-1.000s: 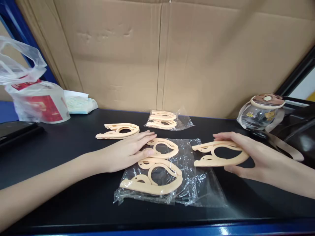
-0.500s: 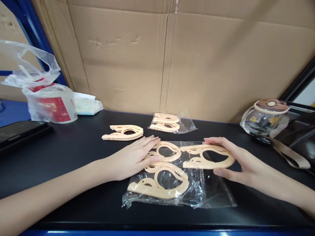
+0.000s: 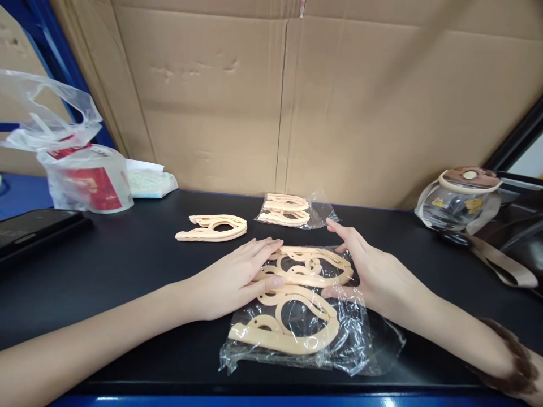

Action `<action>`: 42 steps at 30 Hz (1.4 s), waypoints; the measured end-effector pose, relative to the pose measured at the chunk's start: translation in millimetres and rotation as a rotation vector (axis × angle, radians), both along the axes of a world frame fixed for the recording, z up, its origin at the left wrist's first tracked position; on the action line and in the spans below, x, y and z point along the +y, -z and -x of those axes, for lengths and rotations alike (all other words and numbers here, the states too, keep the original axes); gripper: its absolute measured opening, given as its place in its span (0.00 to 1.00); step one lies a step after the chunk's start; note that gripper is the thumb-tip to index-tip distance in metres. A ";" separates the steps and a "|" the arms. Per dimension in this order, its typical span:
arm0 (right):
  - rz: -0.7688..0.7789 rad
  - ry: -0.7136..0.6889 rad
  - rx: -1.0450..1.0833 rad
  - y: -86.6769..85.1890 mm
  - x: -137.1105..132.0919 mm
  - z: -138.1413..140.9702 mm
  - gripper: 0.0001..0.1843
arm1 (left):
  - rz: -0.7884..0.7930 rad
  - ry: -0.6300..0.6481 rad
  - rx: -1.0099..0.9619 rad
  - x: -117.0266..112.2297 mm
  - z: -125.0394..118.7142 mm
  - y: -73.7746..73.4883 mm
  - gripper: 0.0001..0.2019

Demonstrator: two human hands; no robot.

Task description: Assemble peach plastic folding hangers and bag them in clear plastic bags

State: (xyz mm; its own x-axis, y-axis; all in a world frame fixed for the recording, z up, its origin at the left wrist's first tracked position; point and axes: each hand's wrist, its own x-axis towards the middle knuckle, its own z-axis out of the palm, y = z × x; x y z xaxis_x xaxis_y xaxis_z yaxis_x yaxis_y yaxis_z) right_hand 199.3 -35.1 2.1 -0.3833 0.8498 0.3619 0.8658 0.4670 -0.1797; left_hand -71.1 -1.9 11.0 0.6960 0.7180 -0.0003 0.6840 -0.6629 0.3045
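Note:
A clear plastic bag (image 3: 360, 350) lies in front of me, with beige folding clothes hangers in it. The nearer folding hanger (image 3: 297, 343) is folded into a loop. Above it, another beige hanger (image 3: 318, 278) overlaps a similar one at the bag's far side; whether it lies fully inside, I cannot tell. My left hand (image 3: 233, 280) rests flat across the left ends of these hangers, fingers stretched out and thumb apart. My right hand (image 3: 373, 271) is spread open at the right end of the upper hanger, its thumb on the bag film and its forefinger raised.
Behind on the black table (image 3: 139, 271) lie a loose folded hanger stack (image 3: 212, 228) and a bagged pair of hangers (image 3: 286, 209). To the left stand a carrier bag (image 3: 89, 175), a tissue pack (image 3: 150, 180) and a black device (image 3: 38, 226). A strapped clear bottle (image 3: 460, 200) is at right.
The hanger in my right hand has moved left onto the hangers at the bag, and my right hand has opened from it. The bag has shifted slightly nearer and right.

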 end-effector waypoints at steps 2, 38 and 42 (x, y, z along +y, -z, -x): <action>-0.087 0.045 -0.082 -0.9 0.3 -2.1 0.55 | -0.020 -0.005 -0.016 -0.2 0.9 0.6 0.35; 0.229 -0.155 0.300 -3.5 5.3 1.3 0.33 | 0.060 0.035 -0.178 10.5 6.8 -5.9 0.32; 0.288 -0.145 0.236 -17.9 16.1 -9.4 0.35 | 0.010 0.131 -0.140 12.8 9.1 -11.7 0.28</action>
State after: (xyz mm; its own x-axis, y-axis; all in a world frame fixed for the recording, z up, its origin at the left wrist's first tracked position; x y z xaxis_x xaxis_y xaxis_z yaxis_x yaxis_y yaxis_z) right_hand 208.7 -19.0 20.0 -0.4415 0.8725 0.2095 0.7136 0.4830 -0.5074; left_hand -80.1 11.0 22.7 0.7771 0.6220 0.0961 0.5428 -0.7396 0.3979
